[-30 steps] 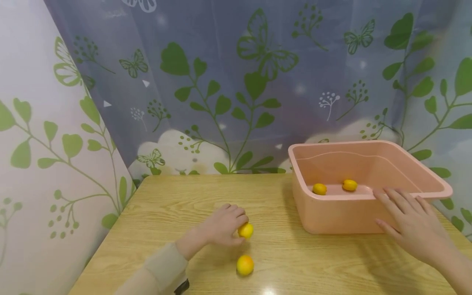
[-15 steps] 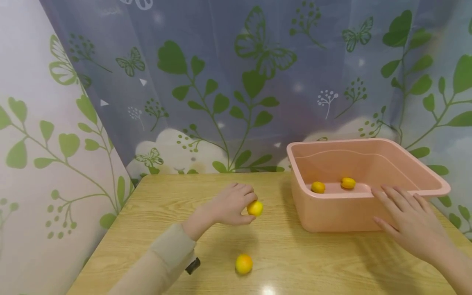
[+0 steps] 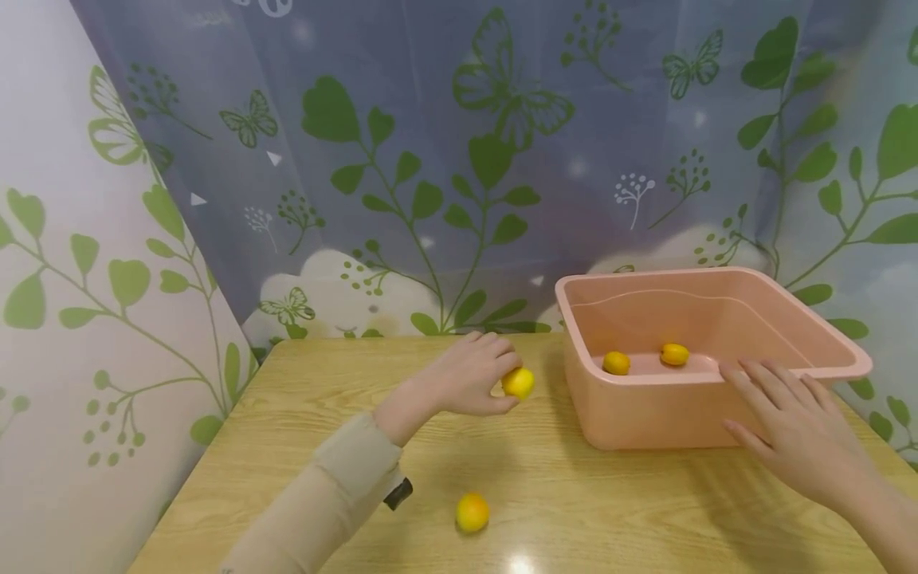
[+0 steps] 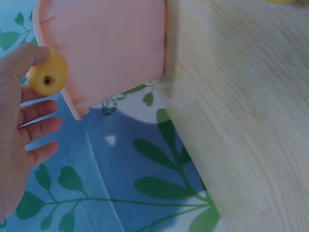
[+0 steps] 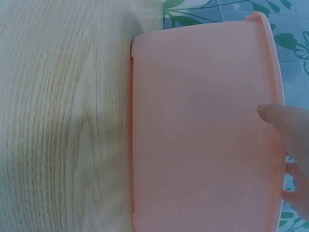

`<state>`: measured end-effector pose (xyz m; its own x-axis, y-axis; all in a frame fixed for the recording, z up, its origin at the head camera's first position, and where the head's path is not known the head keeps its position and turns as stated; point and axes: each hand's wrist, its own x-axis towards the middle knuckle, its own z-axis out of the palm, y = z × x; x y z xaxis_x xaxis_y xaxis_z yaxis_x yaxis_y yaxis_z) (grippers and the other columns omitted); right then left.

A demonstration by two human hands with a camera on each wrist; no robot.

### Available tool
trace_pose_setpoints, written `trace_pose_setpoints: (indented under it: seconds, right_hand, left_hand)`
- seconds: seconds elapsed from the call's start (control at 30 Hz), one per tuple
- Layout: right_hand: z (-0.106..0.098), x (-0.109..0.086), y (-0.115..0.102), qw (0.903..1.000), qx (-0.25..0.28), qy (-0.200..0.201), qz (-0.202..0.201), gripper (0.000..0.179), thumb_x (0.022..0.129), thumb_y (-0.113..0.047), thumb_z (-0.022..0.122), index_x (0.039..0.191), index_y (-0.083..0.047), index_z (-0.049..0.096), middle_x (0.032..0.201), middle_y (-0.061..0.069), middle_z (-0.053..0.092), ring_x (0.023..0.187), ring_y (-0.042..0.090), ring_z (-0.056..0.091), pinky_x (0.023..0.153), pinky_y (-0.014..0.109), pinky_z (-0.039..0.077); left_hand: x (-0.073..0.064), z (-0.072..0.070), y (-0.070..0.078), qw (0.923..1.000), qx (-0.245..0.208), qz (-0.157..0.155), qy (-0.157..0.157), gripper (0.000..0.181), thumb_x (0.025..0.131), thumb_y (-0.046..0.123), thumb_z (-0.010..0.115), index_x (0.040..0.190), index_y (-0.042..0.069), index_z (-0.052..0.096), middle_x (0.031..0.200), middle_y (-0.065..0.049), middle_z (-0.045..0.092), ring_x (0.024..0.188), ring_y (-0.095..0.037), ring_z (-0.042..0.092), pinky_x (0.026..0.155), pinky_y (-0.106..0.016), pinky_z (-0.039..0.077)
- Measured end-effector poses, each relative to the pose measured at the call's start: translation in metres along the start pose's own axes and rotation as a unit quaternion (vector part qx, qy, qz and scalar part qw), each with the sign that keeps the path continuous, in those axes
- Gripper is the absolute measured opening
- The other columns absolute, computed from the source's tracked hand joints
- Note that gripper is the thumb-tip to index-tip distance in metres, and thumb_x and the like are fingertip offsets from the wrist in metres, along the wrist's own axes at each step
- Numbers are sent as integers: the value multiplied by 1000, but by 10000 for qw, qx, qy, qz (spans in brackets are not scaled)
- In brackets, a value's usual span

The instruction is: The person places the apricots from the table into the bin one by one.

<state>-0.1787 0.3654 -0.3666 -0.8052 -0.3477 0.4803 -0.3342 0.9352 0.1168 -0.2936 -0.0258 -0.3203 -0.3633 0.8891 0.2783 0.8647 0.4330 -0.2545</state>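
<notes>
My left hand (image 3: 469,375) pinches a small round yellow fruit (image 3: 518,383) between thumb and fingers, raised over the table just left of a pink plastic basin (image 3: 660,418). Up close in the left wrist view, the fruit (image 4: 50,70) has a dark dimple facing the camera, and the other fingers are spread apart. At the basin's front rim, my right hand (image 3: 803,434) lies with straight fingers on the edge, its thumb lower beside the outer wall. Inside the basin sit two yellow-orange fruits, one on the left (image 3: 616,363) and another (image 3: 674,355) nearer the middle.
One yellow-orange fruit (image 3: 472,513) lies on the wooden table (image 3: 344,375) near its front. Behind the table hangs a blue-grey curtain (image 3: 402,159) with green leaves and butterflies. A pale leaf-patterned sheet (image 3: 64,239) covers the left side.
My left hand has lifted the yellow fruit off the table and carried it away from me and rightward, toward the basin. The right hand has stayed at the basin's rim.
</notes>
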Motion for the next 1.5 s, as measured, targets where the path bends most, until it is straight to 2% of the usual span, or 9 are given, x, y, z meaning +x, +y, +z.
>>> trace_pose_setpoints:
  seconds: [0.27,0.7,0.87,1.1,1.27,1.37,1.5]
  right_hand:
    - [-1,0,0,10000,-15,73,-4,70,93,-42,51,148,-13,20,133,26,39,128,44,27,107,56,6]
    - [0,1,-1,10000,-38,-40,8,71,92,-41,52,148,-13,19,133,26,38,126,44,28,107,56,3]
    - [0,0,-1,10000,-31,-36,19,72,92,-41,53,149,-13,18,134,26,38,126,44,28,107,55,2]
    - [-1,0,-1,10000,3,-34,57,73,91,-40,55,149,-15,17,133,26,38,126,44,29,107,56,3]
    - [0,0,-2,10000,0,73,6,71,92,-42,53,148,-14,20,132,26,40,123,44,32,107,56,6]
    - [0,1,-1,9999,-10,129,-28,70,92,-43,52,148,-14,21,132,25,41,122,43,33,107,56,7]
    - [0,0,-1,9999,-19,140,-39,71,91,-43,53,148,-14,21,131,25,41,121,43,33,107,56,7]
  left_hand:
    - [22,-9,0,9998,115,-132,-80,34,83,44,59,102,16,60,91,3,49,79,-13,45,68,-27,35]
    - [52,-22,5,9998,162,-88,-106,39,84,45,56,112,18,60,96,4,51,83,-13,46,70,-27,35]
    - [66,-28,6,9995,305,-87,-56,34,85,45,54,106,18,58,96,4,50,80,-13,46,68,-27,36]
    - [84,-35,10,9988,298,-239,-315,37,86,48,52,106,18,59,96,3,47,82,-13,44,69,-27,35]
    - [97,-35,12,9983,299,-325,-371,36,87,48,51,103,17,59,97,3,47,92,-13,44,67,-27,34]
    - [103,-35,12,9975,235,-481,-456,34,87,48,50,103,18,58,101,4,48,99,-12,45,71,-28,33]
    - [112,-36,14,9964,118,-604,-581,32,88,48,49,102,19,56,103,5,48,98,-13,45,77,-29,34]
